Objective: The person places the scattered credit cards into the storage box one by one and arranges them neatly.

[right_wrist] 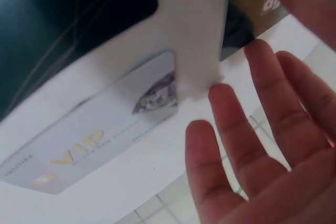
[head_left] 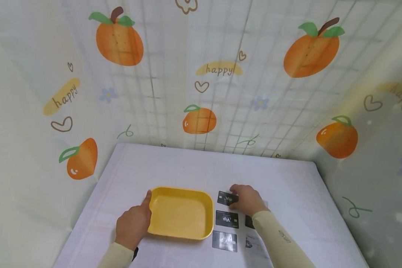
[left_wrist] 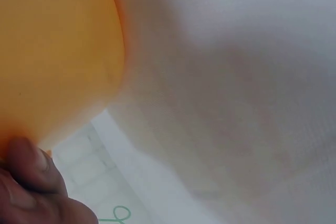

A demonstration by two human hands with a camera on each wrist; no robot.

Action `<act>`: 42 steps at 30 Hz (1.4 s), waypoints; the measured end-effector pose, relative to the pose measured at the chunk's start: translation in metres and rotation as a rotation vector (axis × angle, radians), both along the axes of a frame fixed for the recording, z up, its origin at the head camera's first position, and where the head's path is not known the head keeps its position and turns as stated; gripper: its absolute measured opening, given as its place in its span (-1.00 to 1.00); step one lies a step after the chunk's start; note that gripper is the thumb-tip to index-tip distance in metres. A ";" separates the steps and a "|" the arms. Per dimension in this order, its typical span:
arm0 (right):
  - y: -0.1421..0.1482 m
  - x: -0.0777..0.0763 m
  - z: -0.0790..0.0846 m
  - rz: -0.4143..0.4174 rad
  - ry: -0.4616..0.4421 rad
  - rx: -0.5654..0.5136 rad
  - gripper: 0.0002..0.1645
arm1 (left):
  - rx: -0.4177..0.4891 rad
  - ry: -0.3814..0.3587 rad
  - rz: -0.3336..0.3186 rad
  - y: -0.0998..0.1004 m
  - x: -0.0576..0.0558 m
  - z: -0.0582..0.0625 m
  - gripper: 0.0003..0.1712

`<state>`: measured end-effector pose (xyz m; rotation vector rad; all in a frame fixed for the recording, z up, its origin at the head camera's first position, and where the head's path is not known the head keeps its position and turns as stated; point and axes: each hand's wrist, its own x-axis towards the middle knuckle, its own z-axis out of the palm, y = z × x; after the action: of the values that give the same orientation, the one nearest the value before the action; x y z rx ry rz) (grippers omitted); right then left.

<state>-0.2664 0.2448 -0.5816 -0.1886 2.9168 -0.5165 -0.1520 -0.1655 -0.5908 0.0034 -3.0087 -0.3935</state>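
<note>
A shallow yellow tray (head_left: 181, 213) sits on the white tabletop. My left hand (head_left: 134, 221) holds its left side, index finger stretched along the rim near the far corner. In the left wrist view curled fingers (left_wrist: 37, 169) lie against the tray's outer wall (left_wrist: 58, 51). My right hand (head_left: 249, 199) is over the farthest black card (head_left: 225, 197), thumb and fingertips right at its edges. In the right wrist view the fingers (right_wrist: 273, 85) are spread and mostly straight. Two more dark VIP cards, one in the middle (head_left: 226, 219) and one nearer (head_left: 224, 241), line up below it.
A dark card (head_left: 249, 222) and a pale card (head_left: 254, 243) lie right of that column, partly behind my right forearm. A white card with gold VIP lettering (right_wrist: 105, 124) shows in the right wrist view. A curtain printed with oranges (head_left: 201, 121) surrounds the table.
</note>
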 end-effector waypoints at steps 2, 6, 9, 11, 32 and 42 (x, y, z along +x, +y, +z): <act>-0.001 -0.001 0.000 0.005 -0.021 0.015 -0.13 | 0.006 -0.007 0.000 0.001 0.001 0.001 -0.27; 0.000 -0.006 -0.002 0.031 -0.058 0.053 -0.01 | 0.014 -0.019 0.002 0.003 0.001 0.003 -0.27; 0.001 -0.011 -0.003 0.066 -0.064 0.090 0.04 | 0.012 -0.027 0.005 0.004 0.001 0.004 -0.27; 0.000 -0.014 -0.001 0.088 -0.061 0.109 0.06 | 0.011 -0.033 0.011 0.004 0.000 0.005 -0.27; -0.004 -0.013 0.002 0.184 -0.015 0.214 -0.37 | 0.029 -0.005 0.008 0.002 -0.002 -0.001 -0.27; -0.010 -0.008 0.009 0.261 -0.035 0.269 -0.46 | 0.021 0.002 0.005 0.003 -0.002 0.001 -0.27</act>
<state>-0.2745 0.2351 -0.5729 -0.5058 2.8286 -0.0855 -0.1543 -0.1629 -0.5902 0.0129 -3.0018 -0.4241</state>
